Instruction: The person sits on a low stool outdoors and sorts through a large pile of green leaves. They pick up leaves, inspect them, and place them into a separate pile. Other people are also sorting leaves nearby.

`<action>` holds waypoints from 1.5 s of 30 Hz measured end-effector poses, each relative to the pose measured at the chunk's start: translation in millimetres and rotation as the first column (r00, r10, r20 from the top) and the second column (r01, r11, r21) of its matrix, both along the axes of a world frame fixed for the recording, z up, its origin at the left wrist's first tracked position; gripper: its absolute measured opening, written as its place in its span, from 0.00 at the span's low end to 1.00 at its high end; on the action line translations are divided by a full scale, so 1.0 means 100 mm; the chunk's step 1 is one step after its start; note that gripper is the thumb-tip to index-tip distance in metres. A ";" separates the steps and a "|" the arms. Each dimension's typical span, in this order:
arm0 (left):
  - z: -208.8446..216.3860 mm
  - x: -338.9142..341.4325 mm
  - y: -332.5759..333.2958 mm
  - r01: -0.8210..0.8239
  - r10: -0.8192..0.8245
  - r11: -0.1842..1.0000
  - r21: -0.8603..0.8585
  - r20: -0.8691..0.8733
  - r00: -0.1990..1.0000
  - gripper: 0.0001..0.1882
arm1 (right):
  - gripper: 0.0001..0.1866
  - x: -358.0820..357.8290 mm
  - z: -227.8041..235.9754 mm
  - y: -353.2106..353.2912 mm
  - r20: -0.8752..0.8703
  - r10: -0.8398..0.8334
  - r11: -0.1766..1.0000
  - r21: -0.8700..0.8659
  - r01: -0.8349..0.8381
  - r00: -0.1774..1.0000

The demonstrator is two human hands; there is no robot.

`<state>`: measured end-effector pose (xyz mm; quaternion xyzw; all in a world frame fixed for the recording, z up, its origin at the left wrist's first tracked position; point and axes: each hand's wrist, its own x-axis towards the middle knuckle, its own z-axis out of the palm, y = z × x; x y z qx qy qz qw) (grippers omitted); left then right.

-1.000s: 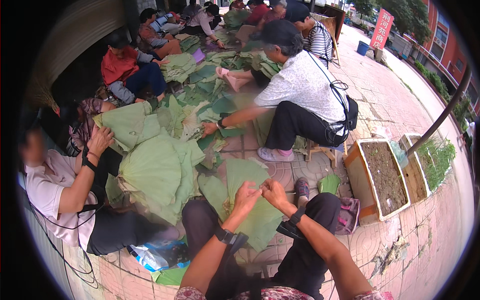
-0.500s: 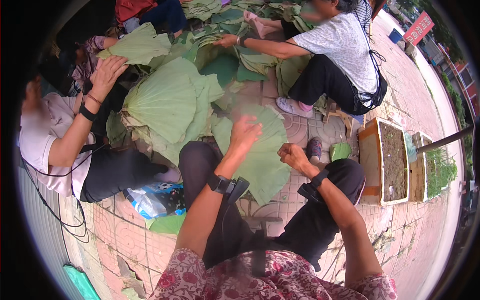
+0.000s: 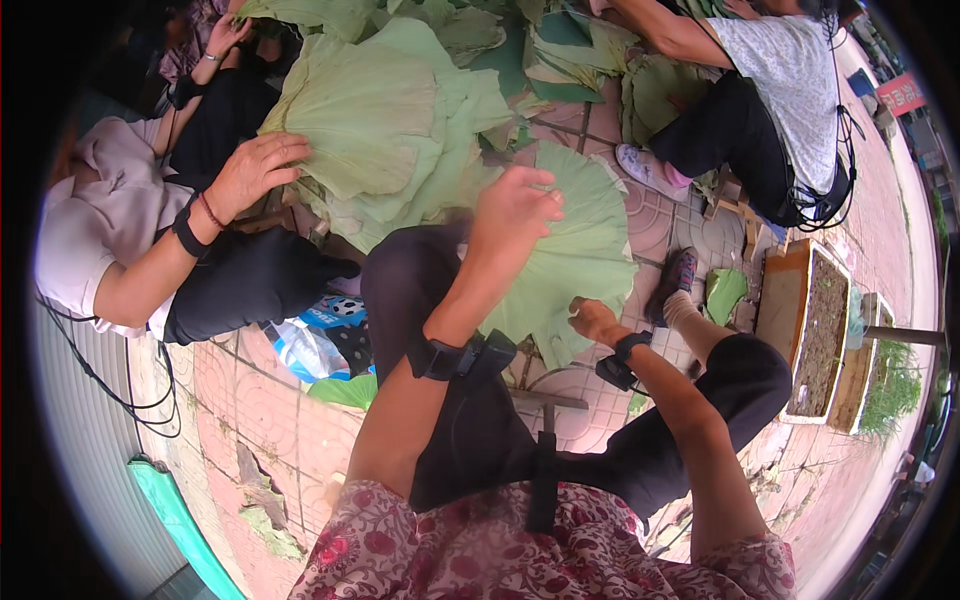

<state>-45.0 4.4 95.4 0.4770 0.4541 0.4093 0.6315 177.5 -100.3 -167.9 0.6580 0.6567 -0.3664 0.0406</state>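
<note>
A large, pale green lotus leaf (image 3: 585, 225) is spread out between my knees. Over its left part is my left hand (image 3: 515, 208), fingers loosely bent and apart, with nothing seen in it. My right hand (image 3: 597, 322) is lower, at the leaf's lower right side. Its fingers are curled together, and I cannot make out whether they pinch anything. Beyond my left knee rises a layered pile of lotus leaves (image 3: 380, 130). Another person's hand (image 3: 262, 165) lies at the pile's left edge.
A person in a white patterned top (image 3: 775, 95) sits at the far right, beside more leaves. Planter boxes (image 3: 800, 330) stand on the right. A blue and white bag (image 3: 315, 345) lies by my left knee, and a small leaf piece (image 3: 725, 295) is past my right foot.
My view has tilted, so leaves and people appear higher and farther right. The person on the left has lowered a hand from a raised leaf to the pile. My hands stay over the spread leaf.
</note>
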 end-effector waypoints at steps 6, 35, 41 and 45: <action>0.08 -0.06 -0.02 0.030 -0.031 0.999 -0.037 -0.031 0.999 0.16 | 0.24 -0.48 -1.04 -0.37 -0.339 -0.705 0.702 -0.461 0.543 0.623; -0.63 0.83 0.01 0.505 -0.520 0.748 -0.432 0.092 0.849 0.29 | 0.16 0.98 1.86 0.10 -0.902 -0.286 0.612 -0.431 0.663 -0.322; -0.69 0.65 -0.12 0.635 -0.554 0.771 0.045 -0.444 0.704 0.24 | 0.21 0.94 2.01 0.28 -0.868 -0.484 0.505 -0.171 0.846 0.114; -0.44 0.66 -0.20 0.793 -0.404 0.506 0.341 -0.718 0.567 0.21 | 0.21 0.98 1.55 0.58 -0.812 -0.513 0.460 0.015 0.888 0.279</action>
